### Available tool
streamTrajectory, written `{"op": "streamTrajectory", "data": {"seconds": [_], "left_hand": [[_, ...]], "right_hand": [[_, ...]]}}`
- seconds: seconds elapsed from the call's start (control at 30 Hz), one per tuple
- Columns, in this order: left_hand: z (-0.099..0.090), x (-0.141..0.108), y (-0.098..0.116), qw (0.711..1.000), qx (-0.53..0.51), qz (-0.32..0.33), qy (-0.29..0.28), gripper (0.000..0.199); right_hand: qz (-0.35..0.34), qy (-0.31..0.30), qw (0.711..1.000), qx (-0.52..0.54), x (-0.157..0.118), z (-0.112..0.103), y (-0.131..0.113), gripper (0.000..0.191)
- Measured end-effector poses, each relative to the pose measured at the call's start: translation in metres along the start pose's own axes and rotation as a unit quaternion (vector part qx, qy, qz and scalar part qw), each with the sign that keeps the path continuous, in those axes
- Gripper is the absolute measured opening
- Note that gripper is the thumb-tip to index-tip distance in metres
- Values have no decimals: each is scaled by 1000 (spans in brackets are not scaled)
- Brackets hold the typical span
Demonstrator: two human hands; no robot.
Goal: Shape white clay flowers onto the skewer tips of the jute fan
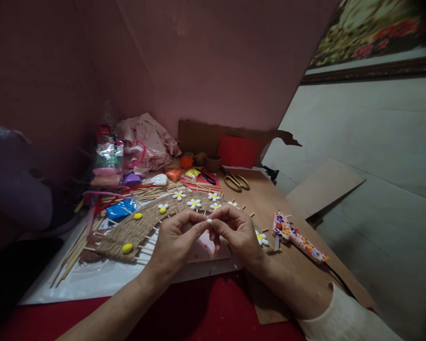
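Note:
Thumbs and fingers of my left hand and my right hand meet in a pinch on a tiny piece of white clay. Both hands are closed, held above the near edge of a woven twine arch with thin wooden sticks poking out of its rims. White-petalled flowers with yellow centres, such as one daisy, dot the arch's middle and right. Toward its left end lie bare yellow clay ovals, one of them a yellow oval. One yellow centre carries only a couple of white petals. My fingers hide part of the arch.
A flower-patterned glue gun lies on brown cardboard at right. Behind are scissors, red card and clay packs, including a blue pack and a white lump. Loose sticks lie at left.

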State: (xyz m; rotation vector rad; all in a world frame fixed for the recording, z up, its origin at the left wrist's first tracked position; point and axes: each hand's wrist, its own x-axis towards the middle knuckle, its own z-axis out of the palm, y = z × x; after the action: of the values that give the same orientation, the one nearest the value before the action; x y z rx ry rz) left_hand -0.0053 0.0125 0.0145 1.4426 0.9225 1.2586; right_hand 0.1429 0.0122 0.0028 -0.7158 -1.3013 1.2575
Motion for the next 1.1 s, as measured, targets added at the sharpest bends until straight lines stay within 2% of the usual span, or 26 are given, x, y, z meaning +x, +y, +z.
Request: {"op": "streamTrajectory", "data": {"seconds": [0.13, 0.3, 0.47, 0.57, 0.73, 0.83, 1.0, 1.1], "left_hand": [[-1, 1, 0, 999, -48, -22, -7, 8], [-1, 3, -2, 990, -116, -80, -9, 13], [-2, 5, -6, 989, -100, -110, -6, 20], [-2, 5, -8, 986, -104, -126, -17, 19], [-1, 5, -6, 977, -155, -147, -12, 26], [1, 4, -4, 974, -151, -168, -14, 29], [2, 1, -1, 969, -147, -197, -26, 32], [3, 0, 0, 962, -181, -198, -49, 32]], "right_hand": [[9, 7, 1000, 14, 0, -1, 1, 12], [21, -27, 999, 10, -1, -1, 3, 12], [1, 11, 1000, -7, 0, 0, 2, 9], [-5, 3, 1000, -20, 1, -1, 3, 7], [-15, 11, 1000, -24, 1, -1, 4, 19], [-21, 29, 998, -54, 1, -1, 3, 10], [-81, 36, 989, -120, 3, -3, 1, 4], [-105, 19, 984, -139, 4, -6, 4, 11]]}}
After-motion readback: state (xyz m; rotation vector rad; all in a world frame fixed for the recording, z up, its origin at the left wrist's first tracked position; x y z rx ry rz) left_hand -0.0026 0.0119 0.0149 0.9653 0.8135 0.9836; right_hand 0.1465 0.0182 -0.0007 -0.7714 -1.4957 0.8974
